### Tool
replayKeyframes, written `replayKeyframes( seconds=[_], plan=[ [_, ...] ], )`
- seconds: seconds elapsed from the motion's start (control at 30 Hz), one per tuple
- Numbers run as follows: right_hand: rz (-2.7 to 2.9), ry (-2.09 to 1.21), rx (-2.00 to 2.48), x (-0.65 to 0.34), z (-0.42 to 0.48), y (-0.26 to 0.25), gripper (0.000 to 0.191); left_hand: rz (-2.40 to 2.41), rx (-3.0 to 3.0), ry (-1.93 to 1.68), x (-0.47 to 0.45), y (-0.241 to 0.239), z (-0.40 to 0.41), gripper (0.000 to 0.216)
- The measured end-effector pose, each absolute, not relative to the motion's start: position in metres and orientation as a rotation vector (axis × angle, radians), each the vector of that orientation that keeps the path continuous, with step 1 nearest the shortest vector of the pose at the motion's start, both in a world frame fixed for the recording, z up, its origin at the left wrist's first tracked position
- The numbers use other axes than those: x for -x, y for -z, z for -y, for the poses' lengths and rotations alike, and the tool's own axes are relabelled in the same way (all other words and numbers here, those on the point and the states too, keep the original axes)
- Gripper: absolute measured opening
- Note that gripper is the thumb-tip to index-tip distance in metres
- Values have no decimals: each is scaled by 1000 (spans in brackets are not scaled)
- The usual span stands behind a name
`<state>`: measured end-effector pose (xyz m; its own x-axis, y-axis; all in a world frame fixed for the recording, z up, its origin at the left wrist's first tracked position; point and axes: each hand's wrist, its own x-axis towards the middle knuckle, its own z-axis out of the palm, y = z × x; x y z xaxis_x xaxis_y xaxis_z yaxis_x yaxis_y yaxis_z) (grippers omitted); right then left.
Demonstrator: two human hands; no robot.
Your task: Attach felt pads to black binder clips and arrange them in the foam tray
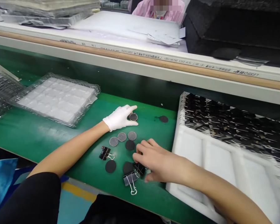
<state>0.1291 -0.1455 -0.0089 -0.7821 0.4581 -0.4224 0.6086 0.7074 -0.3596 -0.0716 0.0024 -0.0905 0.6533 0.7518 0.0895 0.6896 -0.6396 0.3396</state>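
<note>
My left hand (120, 118), in a white glove, rests on the green mat (37, 130) with thumb and fingers pinched round a small round disc (133, 116). My bare right hand (157, 160) is curled over a black binder clip (139, 169) near the mat's front edge, its fingers closed on it. Between the hands lie three grey discs (122, 137) in a row and black discs (110, 166). Two more binder clips lie loose, one (105, 153) left of the discs and one (130, 180) in front of my right hand.
A white foam tray (214, 165) packed with dark parts stands at the right. A clear plastic blister tray (58, 98) lies at the back left. One black disc (163, 119) sits alone further back. A raised shelf rail (154, 67) crosses behind; another person sits beyond it.
</note>
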Motion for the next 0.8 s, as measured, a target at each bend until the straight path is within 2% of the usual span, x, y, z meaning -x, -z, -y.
replayKeyframes(
  seconds=[0.13, 0.27, 0.4, 0.5, 0.57, 0.67, 0.8],
  plan=[
    [-2656, 742, -694, -120, 143, 19, 36, -1219, -2636, -282, 74, 87, -2, 87],
    [-2709, 925, -719, -127, 134, 19, 37, -1061, -2716, -324, 81, 83, -2, 66],
    [-2726, 1189, -932, -140, 123, 7, 37, -1012, -2734, -359, 85, 83, -4, 46],
    [-2808, 1259, -1207, -150, 113, 0, 35, -1082, -2719, -346, 83, 84, -3, 41],
    [-2837, 1158, -1526, -152, 105, 4, 29, -1125, -2718, -365, 82, 84, -2, 42],
    [-2641, 759, -2106, -150, 91, 22, 31, -1166, -2727, -397, 83, 85, 1, 48],
    [-2411, 398, -2280, -142, 79, 52, 39, -1114, -2752, -369, 87, 82, 3, 58]
  ],
)
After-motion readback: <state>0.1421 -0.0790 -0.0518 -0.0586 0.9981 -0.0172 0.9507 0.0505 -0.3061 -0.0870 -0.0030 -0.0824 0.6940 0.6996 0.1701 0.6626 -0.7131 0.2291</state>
